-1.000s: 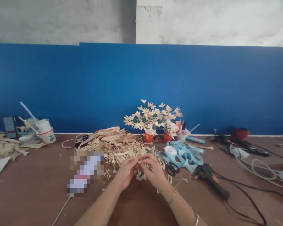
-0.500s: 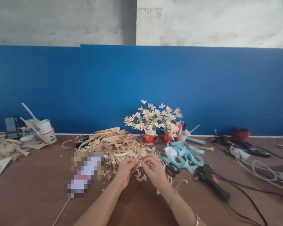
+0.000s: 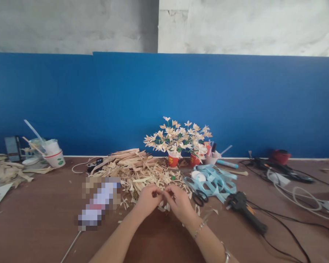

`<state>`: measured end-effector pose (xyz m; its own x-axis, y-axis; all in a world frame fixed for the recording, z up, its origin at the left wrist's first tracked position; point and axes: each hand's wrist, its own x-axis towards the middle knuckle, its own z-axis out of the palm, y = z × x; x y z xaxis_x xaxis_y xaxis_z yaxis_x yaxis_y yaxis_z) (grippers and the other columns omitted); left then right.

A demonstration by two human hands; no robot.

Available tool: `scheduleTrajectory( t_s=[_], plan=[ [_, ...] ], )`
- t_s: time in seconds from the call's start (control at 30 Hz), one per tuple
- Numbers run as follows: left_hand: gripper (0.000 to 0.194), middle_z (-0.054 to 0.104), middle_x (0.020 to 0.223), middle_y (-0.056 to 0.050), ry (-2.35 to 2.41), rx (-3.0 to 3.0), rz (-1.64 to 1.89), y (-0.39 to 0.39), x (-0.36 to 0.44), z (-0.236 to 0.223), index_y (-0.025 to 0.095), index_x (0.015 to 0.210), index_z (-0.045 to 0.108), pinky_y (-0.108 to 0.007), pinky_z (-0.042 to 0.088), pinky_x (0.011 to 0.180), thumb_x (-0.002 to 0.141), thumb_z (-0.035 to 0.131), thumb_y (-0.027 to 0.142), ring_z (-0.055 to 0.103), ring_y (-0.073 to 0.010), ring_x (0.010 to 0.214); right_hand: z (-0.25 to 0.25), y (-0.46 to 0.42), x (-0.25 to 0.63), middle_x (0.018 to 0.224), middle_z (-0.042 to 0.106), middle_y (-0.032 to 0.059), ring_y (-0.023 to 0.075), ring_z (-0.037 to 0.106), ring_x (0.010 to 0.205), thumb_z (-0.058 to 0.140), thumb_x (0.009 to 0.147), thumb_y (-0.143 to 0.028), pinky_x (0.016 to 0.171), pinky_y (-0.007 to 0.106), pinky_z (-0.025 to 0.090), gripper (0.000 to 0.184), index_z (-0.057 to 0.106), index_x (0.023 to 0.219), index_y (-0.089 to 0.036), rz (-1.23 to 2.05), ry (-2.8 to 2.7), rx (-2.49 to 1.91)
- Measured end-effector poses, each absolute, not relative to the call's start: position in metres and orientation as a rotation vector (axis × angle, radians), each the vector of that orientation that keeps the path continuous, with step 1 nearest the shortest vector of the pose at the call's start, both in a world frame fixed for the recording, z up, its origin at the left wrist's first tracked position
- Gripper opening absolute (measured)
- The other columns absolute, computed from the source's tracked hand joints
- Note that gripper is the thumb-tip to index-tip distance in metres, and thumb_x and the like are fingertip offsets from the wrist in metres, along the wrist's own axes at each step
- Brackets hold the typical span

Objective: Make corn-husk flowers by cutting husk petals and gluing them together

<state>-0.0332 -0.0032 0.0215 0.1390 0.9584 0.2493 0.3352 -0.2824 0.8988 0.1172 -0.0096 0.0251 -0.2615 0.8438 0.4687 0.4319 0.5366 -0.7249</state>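
My left hand (image 3: 146, 199) and my right hand (image 3: 178, 201) meet fingertip to fingertip just above the brown table (image 3: 44, 226), at the near edge of a heap of pale straw strips (image 3: 131, 168). Both have their fingers curled in a pinch around a small pale straw piece (image 3: 161, 192) between them, mostly hidden by the fingers. Loose straw scraps lie under and around the hands. Behind the heap, straw flowers (image 3: 178, 137) stand in two small red cups (image 3: 173, 160).
Light blue ribbon (image 3: 215, 179) and black scissors (image 3: 199, 197) lie right of my hands, then a black glue gun (image 3: 245, 208) with cables (image 3: 296, 190). A white cup (image 3: 54, 155) and more straw sit far left. A blue board (image 3: 164, 102) backs the table.
Both hands have dropped slightly toward the table and closed tighter together over the straw piece. Nothing else on the table has moved.
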Motion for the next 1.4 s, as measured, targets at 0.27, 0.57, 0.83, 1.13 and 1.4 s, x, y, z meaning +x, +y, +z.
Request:
scheduleTrajectory(
  t_s=[0.27, 0.57, 0.83, 1.13, 1.4],
  plan=[
    [0.013, 0.058, 0.076, -0.006, 1.1, 1.975, 1.461, -0.016, -0.028, 0.028, 0.022, 0.068, 0.066, -0.029, 0.041, 0.071, 0.076, 0.056, 0.019, 0.054, -0.0193, 0.076, 0.025, 0.0, 0.116, 0.052, 0.056, -0.0026, 0.0108, 0.049, 0.047, 0.069, 0.063, -0.048, 0.048, 0.022, 0.039, 0.034, 0.054, 0.062, -0.017, 1.293, -1.267, -1.024],
    [0.013, 0.062, 0.088, -0.009, 1.008, 1.966, 1.471, -0.021, -0.025, 0.03, 0.021, 0.074, 0.066, -0.031, 0.043, 0.078, 0.078, 0.054, 0.018, 0.057, -0.0202, 0.085, 0.028, -0.003, 0.117, 0.055, 0.059, -0.0033, 0.0068, 0.052, 0.048, 0.075, 0.061, -0.039, 0.051, 0.018, 0.04, 0.032, 0.055, 0.069, -0.015, 1.612, -1.089, -0.846],
    [0.01, 0.065, 0.102, -0.009, 0.992, 1.72, 1.456, -0.022, -0.02, 0.029, 0.021, 0.072, 0.066, -0.034, 0.039, 0.088, 0.077, 0.056, 0.022, 0.057, -0.0231, 0.098, 0.028, -0.005, 0.113, 0.053, 0.058, -0.0047, 0.0076, 0.05, 0.043, 0.076, 0.058, -0.039, 0.045, 0.018, 0.037, 0.036, 0.05, 0.069, -0.018, 1.542, -1.032, -0.807],
    [0.01, 0.064, 0.08, -0.007, 1.013, 1.788, 1.509, -0.018, -0.023, 0.027, 0.021, 0.071, 0.067, -0.031, 0.043, 0.077, 0.076, 0.059, 0.023, 0.058, -0.0204, 0.081, 0.027, -0.004, 0.111, 0.048, 0.056, -0.0027, 0.0089, 0.049, 0.044, 0.073, 0.058, -0.048, 0.047, 0.021, 0.038, 0.035, 0.06, 0.06, -0.015, 1.453, -1.132, -0.939],
    [0.009, 0.066, 0.08, -0.007, 1.048, 1.76, 1.547, -0.02, -0.024, 0.029, 0.023, 0.068, 0.069, -0.033, 0.043, 0.078, 0.073, 0.062, 0.026, 0.058, -0.0216, 0.081, 0.03, -0.007, 0.112, 0.051, 0.055, -0.0024, 0.0076, 0.047, 0.048, 0.068, 0.064, -0.049, 0.05, 0.02, 0.037, 0.036, 0.062, 0.059, -0.014, 1.572, -1.137, -0.907]
  ],
)
